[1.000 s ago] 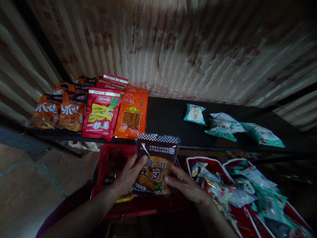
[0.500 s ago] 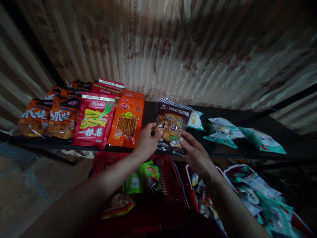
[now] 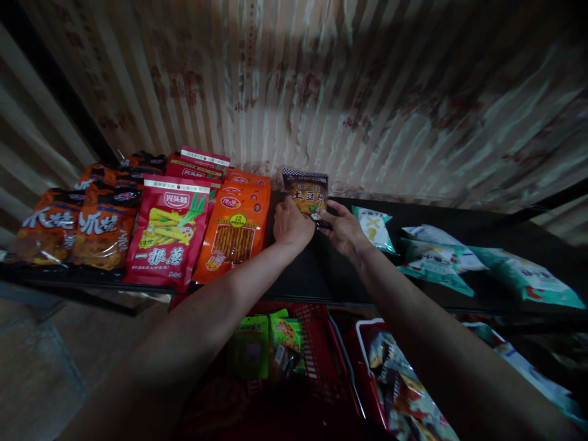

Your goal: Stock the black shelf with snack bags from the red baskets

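A dark brown snack packet with a checkered top edge leans at the back of the black shelf. My left hand holds its lower left side, fingers closed. At its lower right corner, my right hand pinches the packet between thumb and fingers. To the left is an orange packet, with a red packet beside it. A white and teal packet lies just right of my right hand.
Orange and black packets fill the shelf's left end; teal packets lie at the right. Below the shelf are a red basket with green packets and another basket of packets. A pleated curtain hangs behind.
Both hands have moved the brown packet away from me, from the shelf's front to its back. The view has shifted slightly, and more of the shelf's middle shows.
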A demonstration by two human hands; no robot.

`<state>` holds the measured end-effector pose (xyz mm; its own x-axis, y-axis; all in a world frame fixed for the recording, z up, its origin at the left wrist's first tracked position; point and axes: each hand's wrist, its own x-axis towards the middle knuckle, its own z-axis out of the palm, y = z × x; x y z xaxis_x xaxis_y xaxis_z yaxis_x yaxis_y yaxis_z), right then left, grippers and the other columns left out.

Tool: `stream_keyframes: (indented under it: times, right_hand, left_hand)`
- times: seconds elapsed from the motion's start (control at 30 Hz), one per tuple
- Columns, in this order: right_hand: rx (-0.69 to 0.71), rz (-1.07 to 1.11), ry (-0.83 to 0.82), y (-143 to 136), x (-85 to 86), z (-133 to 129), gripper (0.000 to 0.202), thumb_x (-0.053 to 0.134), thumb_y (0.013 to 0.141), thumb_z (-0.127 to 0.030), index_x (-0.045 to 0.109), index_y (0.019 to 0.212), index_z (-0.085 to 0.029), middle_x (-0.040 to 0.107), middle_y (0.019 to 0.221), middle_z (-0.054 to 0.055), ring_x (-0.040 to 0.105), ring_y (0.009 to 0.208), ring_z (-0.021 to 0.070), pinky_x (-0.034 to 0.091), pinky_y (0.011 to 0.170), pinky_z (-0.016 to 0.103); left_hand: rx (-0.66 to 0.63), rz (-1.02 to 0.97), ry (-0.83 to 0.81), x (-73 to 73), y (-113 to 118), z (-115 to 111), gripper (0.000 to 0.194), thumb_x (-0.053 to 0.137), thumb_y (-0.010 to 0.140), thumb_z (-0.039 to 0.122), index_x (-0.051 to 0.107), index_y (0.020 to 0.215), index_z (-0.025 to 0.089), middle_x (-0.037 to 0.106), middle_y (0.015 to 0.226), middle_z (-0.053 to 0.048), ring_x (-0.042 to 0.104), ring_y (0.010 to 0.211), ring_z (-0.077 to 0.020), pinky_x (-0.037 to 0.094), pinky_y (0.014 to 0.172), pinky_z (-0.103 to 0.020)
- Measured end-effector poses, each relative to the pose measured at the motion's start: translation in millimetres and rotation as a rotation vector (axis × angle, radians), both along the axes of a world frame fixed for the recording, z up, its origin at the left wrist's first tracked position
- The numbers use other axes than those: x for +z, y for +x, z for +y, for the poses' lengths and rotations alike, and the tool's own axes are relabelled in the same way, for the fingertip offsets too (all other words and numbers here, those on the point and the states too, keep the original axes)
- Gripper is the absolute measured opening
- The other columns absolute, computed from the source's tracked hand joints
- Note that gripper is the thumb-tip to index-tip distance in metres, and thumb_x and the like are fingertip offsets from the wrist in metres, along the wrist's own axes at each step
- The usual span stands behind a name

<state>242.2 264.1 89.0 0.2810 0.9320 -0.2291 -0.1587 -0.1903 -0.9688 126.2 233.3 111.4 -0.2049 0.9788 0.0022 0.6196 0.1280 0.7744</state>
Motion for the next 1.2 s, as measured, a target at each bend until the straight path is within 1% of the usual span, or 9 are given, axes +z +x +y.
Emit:
stream_keyframes:
  times: [0.1,0.17,0.3,0.47,0.67,0.8,0.93,1.07,1.2]
  right_hand:
    - [-0.007,-0.014,-0.013,-4.8,-7.1,15.3,0.032,0.057,0.075,-0.006,0.052,0.101,-0.024,0.064,0.069,-0.005,0.059,0.054,0.0090,0.047,0.045,0.017]
    - [-0.026,-0.015,-0.027,-8.5,-11.9,24.5,0.032,0.057,0.075,-0.005,0.052,0.100,-0.023,0.063,0.067,-0.006,0.059,0.053,0.0087,0.047,0.044,0.017]
    - [-0.052,-0.027,-0.027,-14.1,-23.4,39.8,0.034,0.059,0.073,-0.006,0.053,0.102,-0.022,0.062,0.067,-0.005,0.060,0.055,0.0096,0.050,0.046,0.018]
    - [-0.057,-0.091,-0.016,-15.0,-36.9,53.4,0.036,0.060,0.073,-0.010,0.054,0.105,-0.023,0.064,0.076,-0.002,0.061,0.059,0.0103,0.051,0.048,0.020]
    - [-0.040,-0.201,0.008,-13.8,-44.2,66.1,0.040,0.062,0.072,-0.013,0.054,0.111,-0.021,0.066,0.086,0.002,0.062,0.063,0.0109,0.051,0.051,0.021]
    - [-0.037,-0.368,0.064,-12.7,-53.2,74.7,0.040,0.062,0.073,-0.019,0.056,0.112,-0.019,0.067,0.088,0.003,0.064,0.072,0.0145,0.054,0.063,0.029]
    - [-0.005,-0.570,0.166,-7.3,-63.8,81.6,0.035,0.061,0.073,-0.024,0.059,0.107,-0.019,0.069,0.091,0.004,0.064,0.084,0.0183,0.053,0.075,0.034]
    - [-0.001,-0.736,0.151,-3.3,-66.1,83.2,0.031,0.060,0.074,-0.027,0.061,0.103,-0.017,0.069,0.094,0.007,0.063,0.091,0.0212,0.050,0.082,0.036]
    - [0.017,-0.808,0.140,-4.8,-63.2,80.2,0.031,0.058,0.076,-0.029,0.060,0.104,-0.016,0.068,0.098,0.009,0.063,0.095,0.0213,0.048,0.085,0.035]
  left_hand:
    - [0.000,0.015,-0.022,-5.7,2.0,6.3,0.052,0.050,0.079,0.029,0.040,0.129,0.017,0.032,0.145,-0.016,0.033,0.132,-0.0259,0.032,0.103,-0.034]
    - [-0.013,0.019,-0.033,-9.7,2.8,10.3,0.052,0.051,0.079,0.030,0.041,0.128,0.015,0.024,0.148,-0.016,0.023,0.137,-0.0266,0.026,0.108,-0.034]
    - [-0.069,0.027,-0.016,-17.6,3.3,17.4,0.055,0.052,0.077,0.026,0.041,0.127,0.006,0.027,0.146,-0.021,0.015,0.138,-0.0296,0.017,0.111,-0.038]
    - [-0.083,0.004,-0.033,-26.7,1.9,23.3,0.060,0.053,0.075,0.023,0.037,0.130,0.005,0.026,0.146,-0.022,0.014,0.138,-0.0298,0.016,0.111,-0.040]
    - [-0.058,-0.013,-0.038,-32.1,2.6,30.5,0.058,0.057,0.073,0.025,0.040,0.127,0.011,0.030,0.145,-0.020,0.019,0.137,-0.0306,0.018,0.110,-0.043]
    - [-0.047,0.022,-0.056,-31.3,4.2,33.6,0.060,0.056,0.072,0.025,0.040,0.127,0.005,0.029,0.144,-0.024,0.019,0.137,-0.0320,0.019,0.110,-0.042]
    - [-0.047,0.040,-0.062,-30.5,4.4,33.4,0.064,0.056,0.072,0.025,0.039,0.127,-0.001,0.028,0.143,-0.027,0.018,0.137,-0.0321,0.018,0.111,-0.038]
    - [-0.051,0.039,-0.055,-32.5,4.0,33.0,0.065,0.056,0.070,0.025,0.038,0.129,0.002,0.029,0.144,-0.023,0.018,0.137,-0.0308,0.017,0.111,-0.038]
    - [-0.032,0.024,-0.054,-35.2,3.8,34.2,0.067,0.056,0.070,0.026,0.037,0.129,0.001,0.029,0.145,-0.023,0.021,0.136,-0.0314,0.018,0.111,-0.038]
